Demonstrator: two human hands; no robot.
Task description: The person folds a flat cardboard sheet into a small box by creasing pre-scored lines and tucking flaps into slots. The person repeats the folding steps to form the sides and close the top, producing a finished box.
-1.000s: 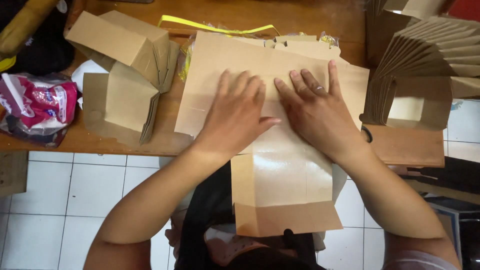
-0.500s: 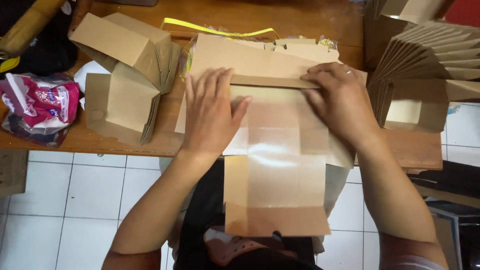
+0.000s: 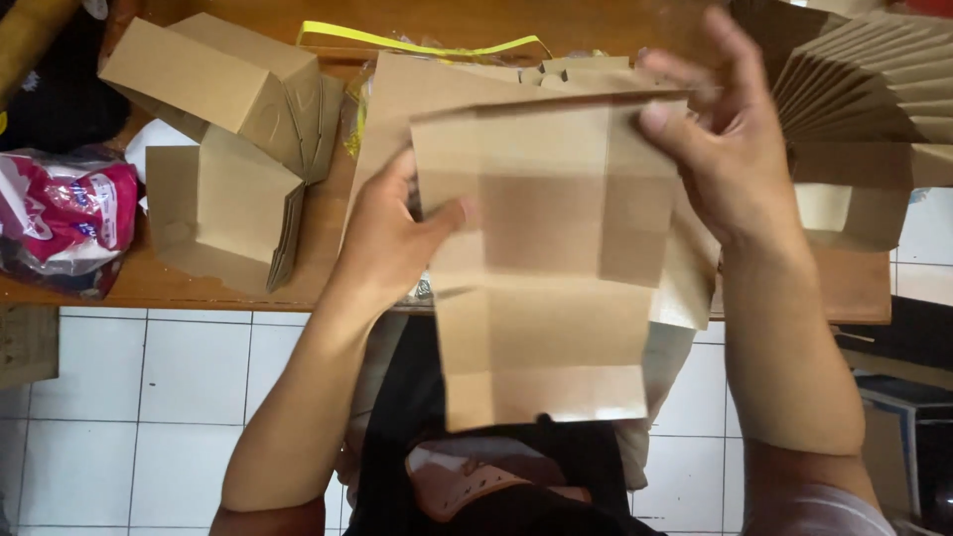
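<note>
Hands hold a flat brown paper bag (image 3: 546, 258) up over the near edge of a wooden table (image 3: 328, 268). The left hand (image 3: 392, 233) grips the bag's left edge, thumb pressed on the front face and fingers hidden behind the sheet. The right hand (image 3: 730, 164) pinches the upper right corner, thumb on the front near the top fold, the other fingers spread above and behind. The bag hangs lengthwise toward the person's lap, its folded bottom panel showing as a darker square in the middle. Just behind it on the table lies a pile of similar flat paper sheets (image 3: 417, 94). To the left sit folded brown bags (image 3: 223, 194) in a loose heap, and past them a pink and white plastic packet (image 3: 60, 218). At the right edge a fanned stack of brown bags (image 3: 859, 89) leans. A yellow strap (image 3: 417, 42) lies across the far side.
</note>
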